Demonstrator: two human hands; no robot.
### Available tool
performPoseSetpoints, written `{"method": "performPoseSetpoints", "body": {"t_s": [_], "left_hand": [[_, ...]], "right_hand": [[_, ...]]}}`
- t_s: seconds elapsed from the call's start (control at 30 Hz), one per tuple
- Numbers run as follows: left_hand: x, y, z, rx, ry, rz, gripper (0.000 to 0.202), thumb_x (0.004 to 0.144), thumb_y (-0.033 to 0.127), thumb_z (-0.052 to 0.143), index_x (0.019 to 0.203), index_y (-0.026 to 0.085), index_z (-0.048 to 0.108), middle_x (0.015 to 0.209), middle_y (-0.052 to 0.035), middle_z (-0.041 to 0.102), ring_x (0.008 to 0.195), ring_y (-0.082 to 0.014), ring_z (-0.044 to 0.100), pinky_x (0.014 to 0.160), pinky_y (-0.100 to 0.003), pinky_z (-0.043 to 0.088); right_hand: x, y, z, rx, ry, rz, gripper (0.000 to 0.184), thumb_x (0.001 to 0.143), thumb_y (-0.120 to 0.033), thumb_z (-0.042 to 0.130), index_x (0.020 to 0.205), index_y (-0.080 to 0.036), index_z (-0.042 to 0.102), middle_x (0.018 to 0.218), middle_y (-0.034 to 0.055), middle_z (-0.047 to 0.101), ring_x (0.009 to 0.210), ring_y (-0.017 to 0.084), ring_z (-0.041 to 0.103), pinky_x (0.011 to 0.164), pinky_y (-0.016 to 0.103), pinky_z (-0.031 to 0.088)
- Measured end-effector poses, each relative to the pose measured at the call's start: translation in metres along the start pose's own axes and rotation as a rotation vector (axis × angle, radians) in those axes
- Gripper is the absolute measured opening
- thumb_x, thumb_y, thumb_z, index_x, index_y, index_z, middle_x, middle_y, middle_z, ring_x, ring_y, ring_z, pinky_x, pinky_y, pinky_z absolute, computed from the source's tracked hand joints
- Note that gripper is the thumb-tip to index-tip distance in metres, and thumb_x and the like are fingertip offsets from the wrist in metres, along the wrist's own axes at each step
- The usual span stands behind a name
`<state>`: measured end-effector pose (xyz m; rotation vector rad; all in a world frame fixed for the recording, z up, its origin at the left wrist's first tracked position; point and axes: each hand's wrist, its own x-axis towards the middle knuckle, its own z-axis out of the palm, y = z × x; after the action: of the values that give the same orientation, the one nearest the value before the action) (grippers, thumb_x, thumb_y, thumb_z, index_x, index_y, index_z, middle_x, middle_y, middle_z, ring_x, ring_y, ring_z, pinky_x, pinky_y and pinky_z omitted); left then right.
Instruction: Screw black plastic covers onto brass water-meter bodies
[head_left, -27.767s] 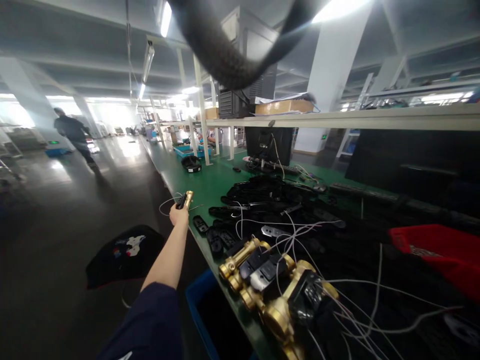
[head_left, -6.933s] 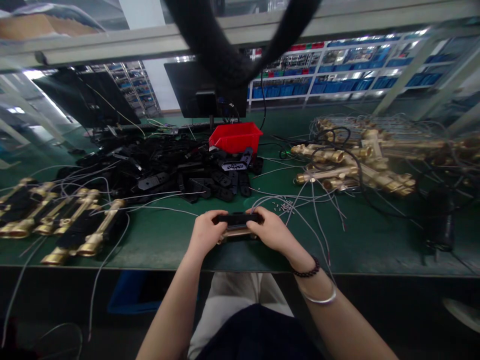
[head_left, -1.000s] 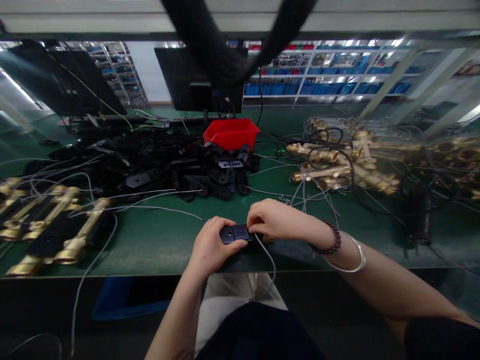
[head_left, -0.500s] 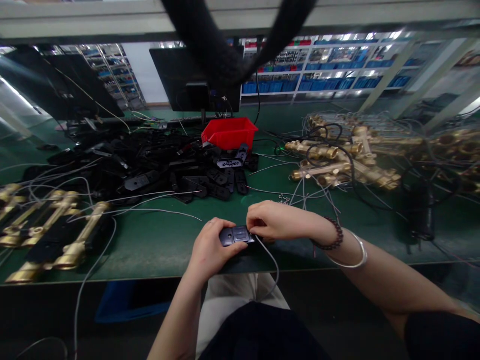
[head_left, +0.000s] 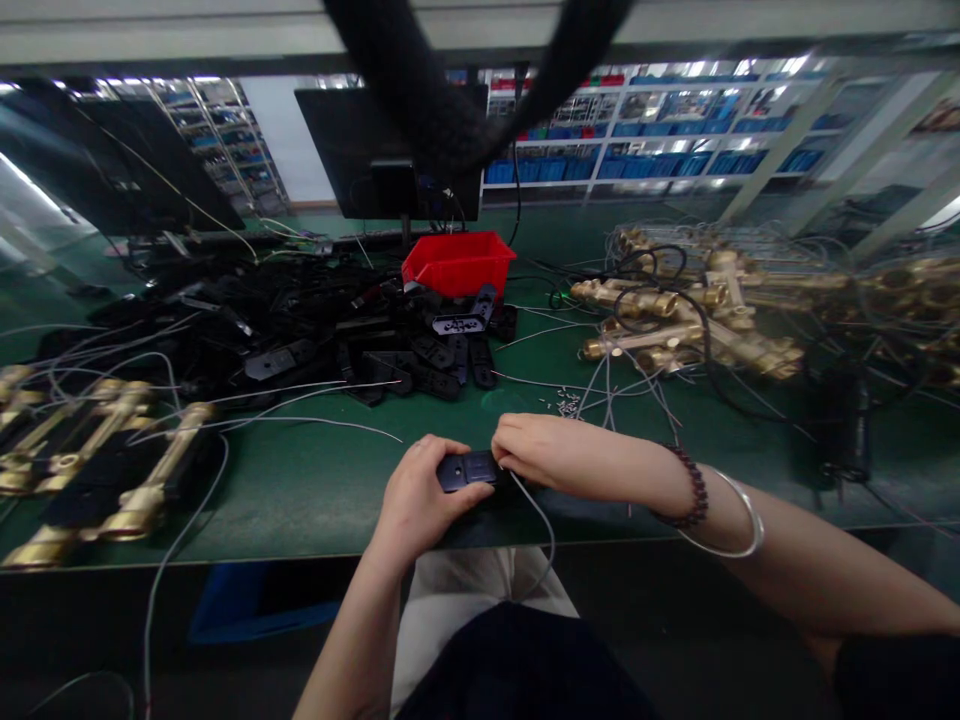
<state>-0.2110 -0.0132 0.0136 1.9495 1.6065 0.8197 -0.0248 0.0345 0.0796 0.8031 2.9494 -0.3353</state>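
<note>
A dark plastic housing [head_left: 478, 467] lies near the front edge of the bench, flat side up, with a small round hole toward its left. My left hand [head_left: 426, 492] grips its left part, thumb along the near side and fingers along the far side. Over the housing's right end, my right hand [head_left: 527, 450] is closed, its fingertips pinched at the spot where a grey cable [head_left: 544, 518] comes out. The cable curves down past the bench edge toward my lap. The fingers partly hide the housing's right end.
Black plastic housings [head_left: 300, 340] are heaped at back left, before a red bin [head_left: 465, 262]. Brass pipe bodies [head_left: 157, 480] with cables lie left; more brass bodies [head_left: 675, 310] lie right. Small screws [head_left: 568, 403] are scattered beyond my right hand. A black tool [head_left: 844, 420] lies far right.
My right wrist and forearm have shifted slightly right and down, while the fingers stay at the housing's right end. The left hand keeps its grip and the housing stays nearly in place.
</note>
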Motion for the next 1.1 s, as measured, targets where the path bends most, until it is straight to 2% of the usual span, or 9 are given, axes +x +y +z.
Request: {"method": "performPoseSetpoints", "body": {"t_s": [0.13,0.43,0.57,0.67,0.77,0.83,0.93,1.0,1.1], "left_hand": [[-0.001,-0.001,0.0,-0.006,-0.004,0.006,0.025,0.068,0.023,0.074,0.089,0.018,0.061,0.088,-0.0038,0.061,0.087,-0.0216,0.058,0.077,-0.034,0.045],[0.0,-0.001,0.001,0.007,0.0,0.002,0.025,0.068,0.023,0.073,0.089,0.017,0.061,0.088,-0.0038,0.061,0.087,-0.0215,0.057,0.078,-0.035,0.046],[0.001,0.0,0.0,0.004,-0.004,-0.014,0.026,0.068,0.024,0.072,0.091,0.017,0.061,0.09,-0.0043,0.061,0.088,-0.0217,0.058,0.079,-0.035,0.046],[0.0,0.0,-0.002,-0.005,-0.022,-0.032,0.025,0.069,0.027,0.069,0.091,0.019,0.062,0.091,-0.0041,0.062,0.088,-0.0227,0.059,0.08,-0.036,0.046],[0.002,-0.005,-0.003,-0.01,-0.039,-0.061,0.026,0.07,0.036,0.064,0.09,0.02,0.062,0.09,-0.0045,0.063,0.087,-0.0247,0.06,0.079,-0.039,0.046],[0.005,-0.01,-0.004,-0.011,-0.045,-0.076,0.03,0.069,0.042,0.061,0.09,0.02,0.062,0.091,-0.0053,0.063,0.087,-0.0263,0.06,0.079,-0.041,0.046],[0.008,-0.013,-0.005,-0.013,-0.057,-0.092,0.037,0.066,0.048,0.06,0.09,0.02,0.062,0.092,-0.0067,0.064,0.087,-0.0282,0.06,0.079,-0.042,0.046],[0.009,-0.013,-0.005,-0.012,-0.067,-0.102,0.04,0.065,0.051,0.059,0.09,0.02,0.062,0.092,-0.0072,0.064,0.087,-0.0289,0.06,0.079,-0.042,0.046],[0.008,-0.01,-0.005,-0.011,-0.062,-0.118,0.041,0.064,0.053,0.057,0.089,0.021,0.062,0.092,-0.0075,0.065,0.087,-0.0296,0.061,0.079,-0.042,0.047]], "right_hand": [[-0.004,0.001,0.01,-0.071,0.093,0.018,0.012,0.089,-0.009,0.048,0.09,-0.01,0.059,0.089,0.0085,0.058,0.079,0.019,0.054,0.071,0.029,0.046],[-0.004,-0.007,0.01,-0.169,0.072,-0.014,0.011,0.085,-0.006,0.051,0.087,-0.01,0.061,0.086,0.0089,0.059,0.078,0.021,0.056,0.066,0.031,0.048],[-0.022,0.012,0.009,0.025,0.279,-0.023,0.011,0.085,-0.009,0.053,0.086,-0.015,0.062,0.087,0.0059,0.06,0.079,0.017,0.057,0.068,0.027,0.047],[-0.05,0.042,0.016,0.081,0.526,0.243,0.014,0.09,-0.018,0.049,0.087,-0.016,0.063,0.087,0.0058,0.062,0.082,0.016,0.057,0.076,0.027,0.046],[-0.09,0.088,0.029,-0.006,0.632,0.765,0.011,0.086,-0.023,0.055,0.084,-0.018,0.064,0.089,0.0051,0.063,0.089,0.017,0.057,0.085,0.027,0.042],[-0.124,0.12,0.038,-0.086,0.697,1.032,0.014,0.081,-0.02,0.056,0.092,-0.014,0.063,0.096,0.0108,0.062,0.098,0.023,0.054,0.091,0.033,0.038],[-0.17,0.16,0.052,-0.181,0.844,1.379,0.035,0.075,-0.015,0.053,0.108,-0.002,0.055,0.106,0.0233,0.054,0.103,0.033,0.048,0.088,0.044,0.035],[-0.19,0.176,0.06,-0.211,0.939,1.525,0.044,0.071,-0.011,0.05,0.113,0.003,0.05,0.106,0.0274,0.051,0.101,0.035,0.046,0.084,0.046,0.035],[-0.203,0.187,0.066,-0.227,1.052,1.565,0.037,0.07,-0.006,0.045,0.106,-0.002,0.053,0.098,0.0213,0.054,0.098,0.03,0.048,0.086,0.042,0.035]]}}
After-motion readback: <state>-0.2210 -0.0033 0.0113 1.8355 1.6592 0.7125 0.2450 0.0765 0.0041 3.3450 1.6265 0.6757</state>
